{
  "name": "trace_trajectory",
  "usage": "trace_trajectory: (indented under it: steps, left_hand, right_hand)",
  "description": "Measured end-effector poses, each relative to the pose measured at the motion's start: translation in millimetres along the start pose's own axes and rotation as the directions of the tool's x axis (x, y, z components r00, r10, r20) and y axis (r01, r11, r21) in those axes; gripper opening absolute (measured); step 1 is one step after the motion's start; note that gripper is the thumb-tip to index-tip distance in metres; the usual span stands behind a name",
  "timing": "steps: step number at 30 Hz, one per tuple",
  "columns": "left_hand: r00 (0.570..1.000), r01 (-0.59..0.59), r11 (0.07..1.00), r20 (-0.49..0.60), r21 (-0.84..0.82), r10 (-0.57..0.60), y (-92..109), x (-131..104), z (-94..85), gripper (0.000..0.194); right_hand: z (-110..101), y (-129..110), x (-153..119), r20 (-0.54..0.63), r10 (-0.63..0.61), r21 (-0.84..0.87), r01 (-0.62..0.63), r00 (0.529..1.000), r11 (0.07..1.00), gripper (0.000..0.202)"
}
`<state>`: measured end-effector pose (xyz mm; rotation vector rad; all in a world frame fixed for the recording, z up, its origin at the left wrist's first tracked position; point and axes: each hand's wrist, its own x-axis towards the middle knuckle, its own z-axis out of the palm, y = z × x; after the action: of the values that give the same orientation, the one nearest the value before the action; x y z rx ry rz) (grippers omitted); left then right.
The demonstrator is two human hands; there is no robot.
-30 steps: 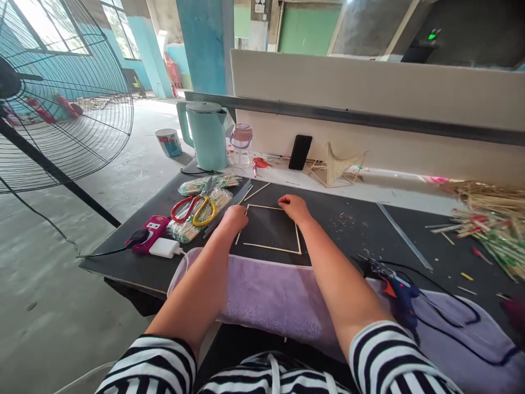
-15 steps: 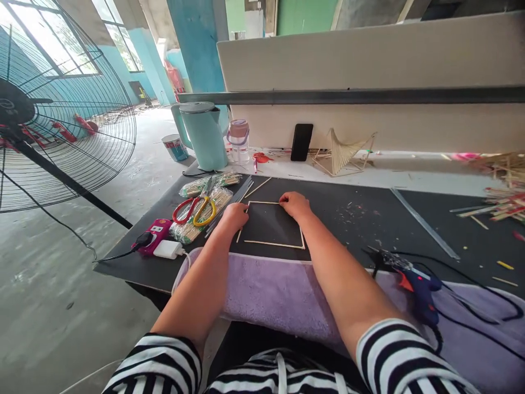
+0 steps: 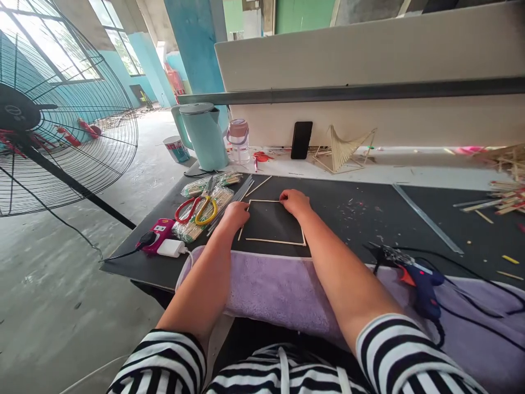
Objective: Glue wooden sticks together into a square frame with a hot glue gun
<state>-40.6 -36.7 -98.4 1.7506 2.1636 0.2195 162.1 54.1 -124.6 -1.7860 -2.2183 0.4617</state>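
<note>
Four-sided and made of thin wooden sticks (image 3: 275, 241), an outline lies on the black board (image 3: 328, 219) in front of me. Its lower left corner shows a gap between the left and bottom sticks. My left hand (image 3: 236, 215) is closed at the upper part of the left stick (image 3: 240, 232), fingers pinched on it. At the far right corner, my right hand (image 3: 296, 202) pinches the far stick (image 3: 264, 201). My right fingertips are partly hidden by the hand itself.
Scissors (image 3: 207, 212) lie on bagged sticks (image 3: 186, 231) at left, near a pink power strip (image 3: 162, 232). A glue gun (image 3: 424, 287) with a cord rests on the purple towel (image 3: 279, 284). Behind stand a kettle (image 3: 203, 137), a phone (image 3: 301, 140) and a stick model (image 3: 342, 150).
The view has shifted slightly. Both hands keep the same places on the sticks, and the outline looks unchanged.
</note>
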Motion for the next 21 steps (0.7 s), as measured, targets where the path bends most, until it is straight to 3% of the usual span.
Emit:
trace_trajectory:
  steps: [21]
  left_hand:
    - [1.0,-0.025,1.0,-0.014,0.019,0.026,-2.9,1.7,0.1,0.053]
  right_hand:
    - [-0.6,0.2,-1.7,-0.002,-0.008,0.016,0.008,1.0,1.0,0.018]
